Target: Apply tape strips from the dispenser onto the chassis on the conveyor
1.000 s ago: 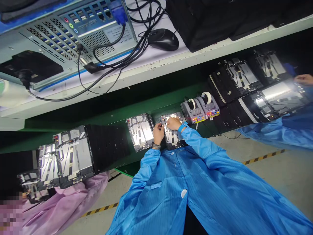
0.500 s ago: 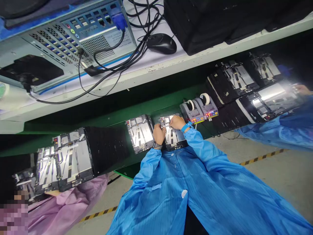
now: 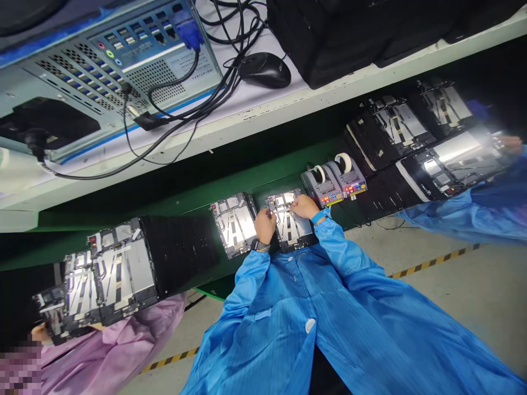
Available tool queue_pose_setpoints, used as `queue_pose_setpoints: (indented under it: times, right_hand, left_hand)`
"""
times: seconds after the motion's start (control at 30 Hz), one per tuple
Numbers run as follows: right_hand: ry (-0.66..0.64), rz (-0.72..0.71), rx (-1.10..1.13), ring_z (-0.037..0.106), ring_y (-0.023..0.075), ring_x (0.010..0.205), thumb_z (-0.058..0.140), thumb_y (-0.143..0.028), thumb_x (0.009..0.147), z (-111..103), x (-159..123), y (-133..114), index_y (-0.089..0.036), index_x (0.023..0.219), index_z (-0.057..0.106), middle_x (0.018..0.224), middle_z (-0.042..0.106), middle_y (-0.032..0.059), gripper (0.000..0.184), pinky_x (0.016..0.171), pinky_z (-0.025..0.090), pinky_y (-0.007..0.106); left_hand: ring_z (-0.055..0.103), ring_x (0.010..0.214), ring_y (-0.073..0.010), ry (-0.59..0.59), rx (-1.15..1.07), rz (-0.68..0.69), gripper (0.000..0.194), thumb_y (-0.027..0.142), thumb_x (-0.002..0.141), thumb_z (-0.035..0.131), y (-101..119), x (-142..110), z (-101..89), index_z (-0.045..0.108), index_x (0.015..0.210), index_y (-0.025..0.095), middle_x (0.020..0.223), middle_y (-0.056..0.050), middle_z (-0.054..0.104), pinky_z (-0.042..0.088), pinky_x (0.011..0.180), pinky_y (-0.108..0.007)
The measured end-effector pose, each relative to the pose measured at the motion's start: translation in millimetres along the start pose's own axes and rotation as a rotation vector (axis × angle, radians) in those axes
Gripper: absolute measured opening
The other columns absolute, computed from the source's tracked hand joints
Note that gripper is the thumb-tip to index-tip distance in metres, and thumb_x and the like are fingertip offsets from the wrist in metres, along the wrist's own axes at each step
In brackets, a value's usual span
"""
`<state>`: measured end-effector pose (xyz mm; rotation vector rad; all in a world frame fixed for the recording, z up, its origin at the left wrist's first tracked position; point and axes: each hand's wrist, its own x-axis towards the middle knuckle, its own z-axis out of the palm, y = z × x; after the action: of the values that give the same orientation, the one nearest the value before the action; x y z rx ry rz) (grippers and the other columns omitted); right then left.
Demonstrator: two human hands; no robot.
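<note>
An opened tablet-like device (image 3: pixel 291 226), with silvery battery panels and dark strips, lies on the bench in front of my body. My left hand (image 3: pixel 265 225) is closed at its left edge, fingers curled near the upper left corner. Over the upper right part of the same device, my right hand (image 3: pixel 305 207) has its fingers pinched together, touching or just above the surface. Whatever either hand holds is too small to make out. A second opened device (image 3: pixel 235 225), on top of a stack, stands just left of my left hand.
Two tape dispensers (image 3: pixel 322 186) with white rolls stand right of my hands. Further right are more opened devices (image 3: pixel 399 123) and a co-worker's blue sleeve (image 3: pixel 448 211). At left, a co-worker's pink sleeve (image 3: pixel 144 321) borders other devices (image 3: pixel 123 269). A shelf (image 3: pixel 247 118) overhangs the bench.
My hands have moved slightly apart; the right fingers have shifted a little to the right along the device. The view has shifted slightly.
</note>
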<state>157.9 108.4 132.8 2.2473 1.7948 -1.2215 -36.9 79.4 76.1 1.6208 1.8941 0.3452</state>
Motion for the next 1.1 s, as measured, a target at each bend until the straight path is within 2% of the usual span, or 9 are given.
queue_pose_setpoints:
  times: [0.13,0.3,0.5,0.7,0.87,1.1]
  right_hand:
    - [-0.013,-0.074,-0.081,0.070,0.0186,0.079,0.065,-0.029,0.086,-7,-3,-13,-0.019,0.076,0.078,0.080,0.077,0.0072,0.019,0.066,0.042,0.023]
    - [0.015,-0.120,-0.151,0.072,0.0212,0.088,0.061,-0.027,0.087,-5,-12,-22,-0.018,0.084,0.079,0.090,0.078,0.0109,0.021,0.070,0.044,0.024]
    - [-0.004,-0.042,-0.177,0.073,0.0246,0.094,0.062,-0.029,0.088,-3,-7,-10,-0.018,0.086,0.080,0.095,0.078,0.0136,0.021,0.071,0.047,0.026]
    - [-0.019,-0.061,-0.168,0.073,0.0223,0.096,0.062,-0.034,0.092,3,5,7,-0.021,0.082,0.079,0.093,0.079,0.0095,0.023,0.075,0.047,0.024]
    - [0.003,-0.086,-0.190,0.073,0.0210,0.099,0.060,-0.033,0.095,6,7,9,-0.023,0.085,0.079,0.096,0.079,0.0083,0.024,0.079,0.047,0.024]
    - [0.038,-0.067,-0.229,0.071,0.0247,0.106,0.060,-0.032,0.095,8,1,2,-0.018,0.096,0.078,0.103,0.078,0.0138,0.023,0.088,0.047,0.028]
  left_hand:
    - [0.071,0.103,-0.0267,0.020,0.155,-0.003,0.028,0.028,0.091,0.062,13,-2,-4.9,0.071,0.115,0.016,0.111,-0.013,0.075,0.051,0.089,-0.034]
    - [0.071,0.105,-0.0284,0.014,0.258,-0.027,0.030,0.028,0.092,0.059,25,-6,-6.6,0.067,0.118,0.016,0.115,-0.014,0.072,0.051,0.088,-0.035]
    - [0.072,0.100,-0.0305,0.007,0.326,-0.018,0.030,0.027,0.093,0.056,31,-10,-7.4,0.063,0.119,0.015,0.115,-0.017,0.070,0.052,0.082,-0.037]
    - [0.071,0.104,-0.0287,0.010,0.285,-0.017,0.031,0.028,0.096,0.054,26,-11,-4.3,0.061,0.123,0.016,0.121,-0.017,0.069,0.052,0.085,-0.036]
    - [0.070,0.108,-0.0272,0.000,0.240,-0.023,0.032,0.028,0.096,0.053,21,-11,-2.4,0.060,0.125,0.016,0.121,-0.015,0.070,0.051,0.089,-0.034]
    - [0.070,0.109,-0.0274,0.000,0.210,-0.026,0.033,0.028,0.095,0.054,21,-10,-2.5,0.060,0.126,0.016,0.121,-0.016,0.070,0.051,0.090,-0.035]
